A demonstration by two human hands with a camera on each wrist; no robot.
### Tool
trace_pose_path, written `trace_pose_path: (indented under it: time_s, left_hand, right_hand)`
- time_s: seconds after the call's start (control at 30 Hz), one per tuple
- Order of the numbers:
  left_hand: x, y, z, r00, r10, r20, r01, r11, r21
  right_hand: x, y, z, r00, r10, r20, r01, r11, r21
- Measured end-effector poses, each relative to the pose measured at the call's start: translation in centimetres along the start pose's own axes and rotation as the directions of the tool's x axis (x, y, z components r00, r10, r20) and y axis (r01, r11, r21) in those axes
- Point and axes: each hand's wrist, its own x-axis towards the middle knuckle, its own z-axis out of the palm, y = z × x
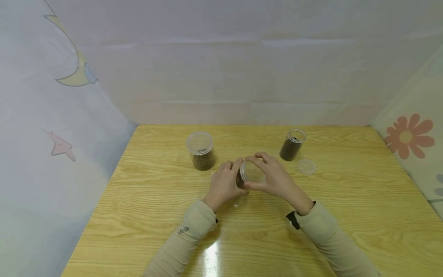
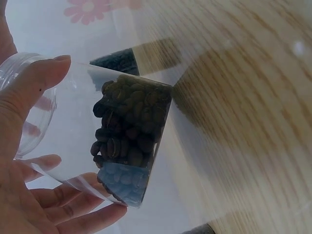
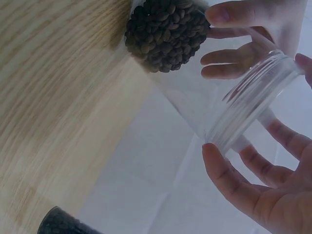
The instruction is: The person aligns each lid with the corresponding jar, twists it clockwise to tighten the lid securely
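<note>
Plainly, the left hand [image 1: 224,182] curls round a tilted jar [image 2: 109,129]; the right hand [image 1: 272,176], spread wide, grips its top [image 3: 256,100].

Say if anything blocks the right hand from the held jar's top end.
Nothing visible does: the right hand has its fingers on the top end of the jar, while the left hand holds its body.

On the wood-grain table [image 1: 145,207] stand a wide jar [image 1: 202,158] and a narrow jar [image 1: 290,149]. A clear lid [image 1: 306,167] lies just beside the narrow jar.
</note>
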Motion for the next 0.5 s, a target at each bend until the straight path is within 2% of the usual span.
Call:
trace_pose_path:
  time_s: [0.13,0.23,0.37,0.5]
  left_hand:
    - [0.0,0.1,0.0,1.0,0.014,-0.005,-0.014,1.0,0.018]
    - [0.0,0.1,0.1,1.0,0.018,-0.009,-0.017,1.0,0.018]
    - [0.0,0.0,0.1,1.0,0.024,-0.018,-0.024,1.0,-0.008]
    - [0.1,-0.2,0.2,1.0,0.017,-0.021,-0.018,0.999,-0.046]
  right_hand:
    - [-0.4,0.1,-0.2,1.0,0.016,0.027,-0.017,0.999,0.034]
    - [-0.7,0.2,-0.3,0.999,0.009,0.038,-0.01,1.0,0.022]
    - [-0.9,0.3,-0.5,0.999,0.008,0.044,-0.009,1.0,0.017]
    - [-1.2,0.5,-0.7,0.999,0.045,0.02,-0.046,0.997,0.056]
